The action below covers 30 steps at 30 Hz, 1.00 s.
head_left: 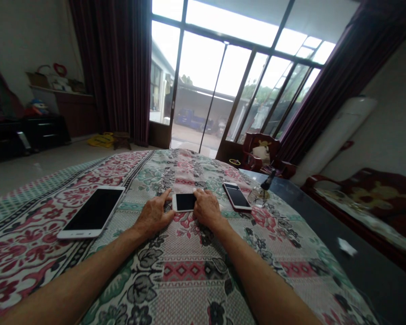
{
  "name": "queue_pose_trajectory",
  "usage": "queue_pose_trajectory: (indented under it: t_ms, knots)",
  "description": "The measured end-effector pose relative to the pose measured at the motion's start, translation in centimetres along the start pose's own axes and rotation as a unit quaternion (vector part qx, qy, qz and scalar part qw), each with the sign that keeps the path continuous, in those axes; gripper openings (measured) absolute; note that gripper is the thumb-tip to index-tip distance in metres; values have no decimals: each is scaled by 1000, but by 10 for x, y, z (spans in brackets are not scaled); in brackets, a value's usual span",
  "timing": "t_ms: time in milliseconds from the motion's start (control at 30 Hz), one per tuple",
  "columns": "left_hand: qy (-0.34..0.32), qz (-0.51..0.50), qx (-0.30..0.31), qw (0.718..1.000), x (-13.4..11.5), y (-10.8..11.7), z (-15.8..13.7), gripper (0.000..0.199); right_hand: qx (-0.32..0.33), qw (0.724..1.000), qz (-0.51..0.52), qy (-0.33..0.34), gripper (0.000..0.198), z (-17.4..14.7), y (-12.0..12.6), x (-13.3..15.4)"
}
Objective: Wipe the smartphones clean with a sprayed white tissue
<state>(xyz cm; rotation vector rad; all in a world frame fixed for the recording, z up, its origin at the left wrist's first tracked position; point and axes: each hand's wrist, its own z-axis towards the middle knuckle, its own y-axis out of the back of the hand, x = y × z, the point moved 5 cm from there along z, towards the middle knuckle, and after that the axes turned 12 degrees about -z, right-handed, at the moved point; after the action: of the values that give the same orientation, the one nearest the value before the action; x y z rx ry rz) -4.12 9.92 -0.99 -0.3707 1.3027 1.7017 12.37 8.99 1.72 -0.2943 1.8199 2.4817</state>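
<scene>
A small white smartphone (184, 202) lies sideways on the patterned cloth, its dark screen facing up. My left hand (154, 212) rests at the phone's left end, thumb and fingers spread apart around that edge. Over the right end, the curled fingers of my right hand (207, 206) cover part of the phone and grip it. A larger white smartphone (94, 211) with a black screen lies to the left of my left hand. To the right of my right hand is another smartphone (237, 196) with a white front and reddish edge.
A flowered cloth (186, 271) covers the surface under the phones. A clear glass container (258, 197) with a dark object stands beyond the right phone. A dark table (325, 234) holds a crumpled white piece (347, 247). Wooden seats (375, 194) stand at right; glass doors (203, 90) are ahead.
</scene>
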Motion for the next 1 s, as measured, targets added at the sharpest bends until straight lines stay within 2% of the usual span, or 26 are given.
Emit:
queue_pose_trajectory:
  t_ms: [267, 400, 500, 633, 767, 900, 1000]
  knots:
    - [17, -11, -3, 1000, -1, 2, 0, 71, -30, 990, 48, 128, 30, -5, 5, 49]
    - [17, -11, -8, 1000, 1, 2, 0, 70, -18, 984, 83, 157, 29, -15, 11, 54]
    - [6, -14, -4, 1000, 1, 2, 0, 70, -8, 987, 82, 135, 27, -16, 11, 40]
    - [1, -10, 3, 1000, 2, 0, 0, 68, 3, 999, 34, 34, 30, -8, 7, 4]
    - [-39, 61, -29, 997, 1, 0, 0, 54, 20, 999, -12, -40, 29, -6, 2, -20]
    - [-83, 108, -17, 991, -2, -3, -1, 30, 3, 1000, 0, -3, 30, -15, 5, 1]
    - [-98, 105, -6, 990, -3, -3, -1, 27, -15, 997, 32, 65, 31, -27, 10, 34]
